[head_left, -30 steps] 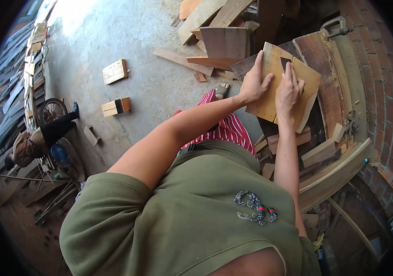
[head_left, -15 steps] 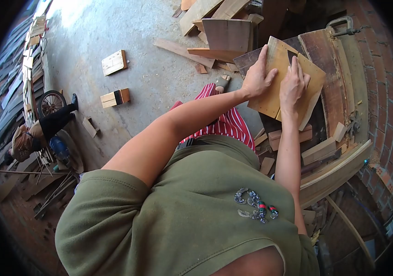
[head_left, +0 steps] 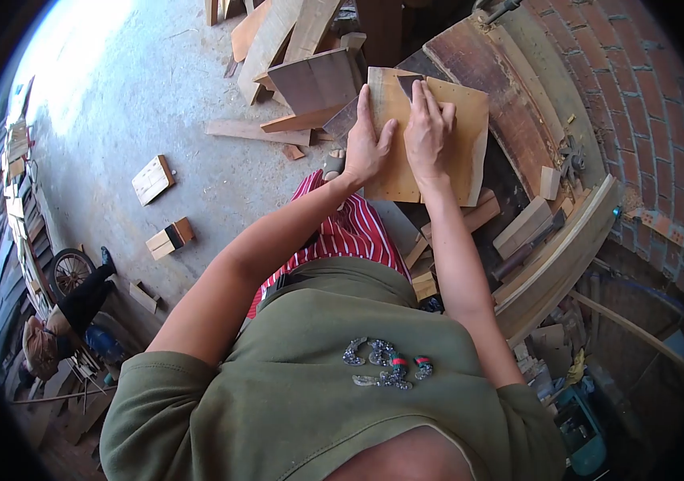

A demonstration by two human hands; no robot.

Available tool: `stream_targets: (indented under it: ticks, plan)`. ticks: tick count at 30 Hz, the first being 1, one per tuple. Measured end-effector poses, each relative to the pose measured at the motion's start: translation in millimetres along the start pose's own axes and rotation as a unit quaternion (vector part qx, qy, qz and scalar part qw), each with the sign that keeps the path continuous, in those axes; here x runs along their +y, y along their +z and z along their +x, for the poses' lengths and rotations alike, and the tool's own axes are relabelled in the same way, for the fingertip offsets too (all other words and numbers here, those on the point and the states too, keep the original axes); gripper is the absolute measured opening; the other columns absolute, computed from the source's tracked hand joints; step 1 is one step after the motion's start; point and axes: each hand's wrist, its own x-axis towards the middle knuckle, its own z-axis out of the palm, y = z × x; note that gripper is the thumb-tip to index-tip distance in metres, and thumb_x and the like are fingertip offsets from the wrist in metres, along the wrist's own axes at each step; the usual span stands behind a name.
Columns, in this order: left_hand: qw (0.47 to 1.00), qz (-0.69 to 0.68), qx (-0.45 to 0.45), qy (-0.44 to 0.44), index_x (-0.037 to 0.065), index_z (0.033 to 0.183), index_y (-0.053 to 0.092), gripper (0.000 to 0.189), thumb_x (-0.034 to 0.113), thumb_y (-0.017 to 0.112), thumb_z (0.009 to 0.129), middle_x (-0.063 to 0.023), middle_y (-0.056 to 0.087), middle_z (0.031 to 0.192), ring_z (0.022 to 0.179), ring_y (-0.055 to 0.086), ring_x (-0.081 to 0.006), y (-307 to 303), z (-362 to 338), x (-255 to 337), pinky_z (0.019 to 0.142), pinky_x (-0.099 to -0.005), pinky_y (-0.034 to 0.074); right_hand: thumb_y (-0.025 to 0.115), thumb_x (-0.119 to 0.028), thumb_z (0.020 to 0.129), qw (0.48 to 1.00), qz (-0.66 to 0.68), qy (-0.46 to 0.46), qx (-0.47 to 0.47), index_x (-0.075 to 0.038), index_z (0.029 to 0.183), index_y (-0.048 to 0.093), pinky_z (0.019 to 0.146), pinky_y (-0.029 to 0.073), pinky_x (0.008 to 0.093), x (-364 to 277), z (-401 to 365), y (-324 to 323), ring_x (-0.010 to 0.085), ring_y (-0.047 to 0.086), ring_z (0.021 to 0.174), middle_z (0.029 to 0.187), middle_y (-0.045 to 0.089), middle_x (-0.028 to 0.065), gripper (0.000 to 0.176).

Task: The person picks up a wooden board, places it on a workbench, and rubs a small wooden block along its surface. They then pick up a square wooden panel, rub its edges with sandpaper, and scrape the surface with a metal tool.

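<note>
A pale wooden box (head_left: 464, 148) with small nail holes along its edges and a seam down its upper face lies tilted before me. My left hand (head_left: 369, 151) grips its left side, the index finger along the edge and the thumb on the face. My right hand (head_left: 430, 135) presses down over the seam near the far edge. Under its fingertips is a thin dark sheet, like sandpaper (head_left: 409, 83), with one corner showing and the rest hidden by the fingers.
A dark plank bench (head_left: 486, 92) stands beyond the box, with a clamp (head_left: 502, 10) at its far end. Offcuts (head_left: 314, 84) are piled ahead. Two wooden blocks (head_left: 153, 179) lie on the concrete floor. At left, a person (head_left: 45, 345) is near a wheel (head_left: 71, 272). A brick wall (head_left: 638, 120) rises at right.
My view has swung right, so box and hands appear further left and the box looks straighter. More of the dark sheet shows beyond my right fingertips. My left hand keeps its hold.
</note>
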Motion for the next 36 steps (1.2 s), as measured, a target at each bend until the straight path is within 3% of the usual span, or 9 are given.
stream_targets:
  ticks: [5, 12, 15, 17, 20, 24, 30, 31, 36]
  plan:
    - [0.998, -0.007, -0.029, -0.049, 0.007, 0.156, 0.006, 0.084, 0.017, 0.062, 0.093, -0.0364, 0.058, 0.122, 0.113, 0.059, -0.0490, -3.3, -0.4, 6.5, 0.099, -0.0475, 0.047, 0.059, -0.009, 0.086, 1.000, 0.002, 0.021, 0.010, -0.002, 0.124, 0.061, 0.087, 0.048, 0.0375, 7.5, 33.0, 10.5, 0.0288, 0.058, 0.097, 0.125, 0.066, 0.0103, 0.039]
    - [0.999, -0.001, -0.013, -0.045, 0.008, 0.155, 0.009, 0.081, 0.019, 0.062, 0.095, -0.0345, 0.060, 0.122, 0.112, 0.062, -0.0456, -3.0, 1.7, 7.8, 0.096, -0.0457, 0.050, 0.055, -0.007, 0.094, 0.996, 0.063, 0.057, -0.010, 0.001, 0.128, 0.058, 0.090, 0.047, 0.0392, -4.6, -12.2, -10.6, 0.0345, 0.060, 0.095, 0.125, 0.066, 0.0153, 0.035]
    - [0.999, 0.014, -0.014, -0.026, 0.007, 0.155, 0.008, 0.083, 0.020, 0.062, 0.094, -0.0355, 0.060, 0.120, 0.111, 0.062, -0.0474, -0.1, 1.1, 1.3, 0.095, -0.0465, 0.050, 0.059, -0.004, 0.084, 0.999, 0.020, 0.018, 0.031, 0.001, 0.127, 0.058, 0.085, 0.049, 0.0366, 9.1, 28.5, 9.8, 0.0295, 0.058, 0.092, 0.124, 0.067, 0.0128, 0.043]
    - [0.999, 0.040, -0.014, -0.028, 0.007, 0.156, 0.007, 0.084, 0.021, 0.062, 0.094, -0.0360, 0.060, 0.119, 0.108, 0.062, -0.0486, -1.5, 0.2, 2.5, 0.093, -0.0474, 0.050, 0.059, -0.002, 0.084, 0.999, 0.008, 0.034, -0.042, 0.001, 0.127, 0.058, 0.085, 0.049, 0.0364, 9.7, 41.7, 9.8, 0.0297, 0.058, 0.092, 0.123, 0.067, 0.0129, 0.043]
    - [1.000, 0.012, -0.008, -0.009, 0.007, 0.156, 0.007, 0.083, 0.021, 0.061, 0.094, -0.0355, 0.060, 0.118, 0.107, 0.063, -0.0483, 1.0, 0.2, -2.8, 0.093, -0.0470, 0.050, 0.055, -0.006, 0.093, 0.996, 0.071, 0.058, 0.012, 0.002, 0.129, 0.057, 0.088, 0.047, 0.0397, -0.7, -0.9, -10.1, 0.0342, 0.059, 0.093, 0.123, 0.067, 0.0167, 0.037]
    - [0.999, 0.014, -0.017, -0.040, 0.007, 0.156, 0.008, 0.082, 0.022, 0.061, 0.095, -0.0350, 0.061, 0.119, 0.108, 0.063, -0.0476, -0.3, -1.0, 2.0, 0.092, -0.0465, 0.051, 0.058, -0.003, 0.091, 0.996, 0.074, 0.047, -0.019, 0.003, 0.130, 0.058, 0.087, 0.048, 0.0383, -14.7, -67.8, -39.1, 0.0334, 0.060, 0.096, 0.122, 0.067, 0.0175, 0.039]
    - [0.999, 0.039, 0.001, -0.021, 0.009, 0.156, 0.012, 0.078, 0.021, 0.060, 0.096, -0.0333, 0.063, 0.115, 0.103, 0.067, -0.0428, 2.2, -0.2, -5.2, 0.088, -0.0445, 0.053, 0.055, -0.004, 0.092, 0.997, 0.064, 0.033, 0.019, 0.003, 0.120, 0.061, 0.085, 0.047, 0.0393, 7.8, 24.3, 2.1, 0.0363, 0.062, 0.089, 0.114, 0.069, 0.0186, 0.029]
    - [0.998, 0.046, -0.002, -0.031, 0.008, 0.156, 0.012, 0.078, 0.021, 0.060, 0.096, -0.0331, 0.063, 0.116, 0.103, 0.067, -0.0421, 1.8, -0.4, -3.8, 0.088, -0.0444, 0.053, 0.054, 0.000, 0.085, 0.999, 0.048, 0.010, -0.012, 0.002, 0.112, 0.061, 0.082, 0.049, 0.0378, 12.0, 39.2, 6.2, 0.0338, 0.060, 0.089, 0.116, 0.068, 0.0163, 0.028]
    - [0.999, 0.037, -0.008, -0.027, 0.008, 0.156, 0.010, 0.080, 0.023, 0.060, 0.096, -0.0343, 0.062, 0.116, 0.104, 0.065, -0.0458, -0.3, 0.7, -0.3, 0.090, -0.0463, 0.051, 0.057, -0.002, 0.086, 0.995, 0.095, 0.030, 0.003, 0.006, 0.125, 0.057, 0.084, 0.049, 0.0378, -4.1, -31.7, -27.8, 0.0326, 0.058, 0.092, 0.121, 0.066, 0.0188, 0.039]
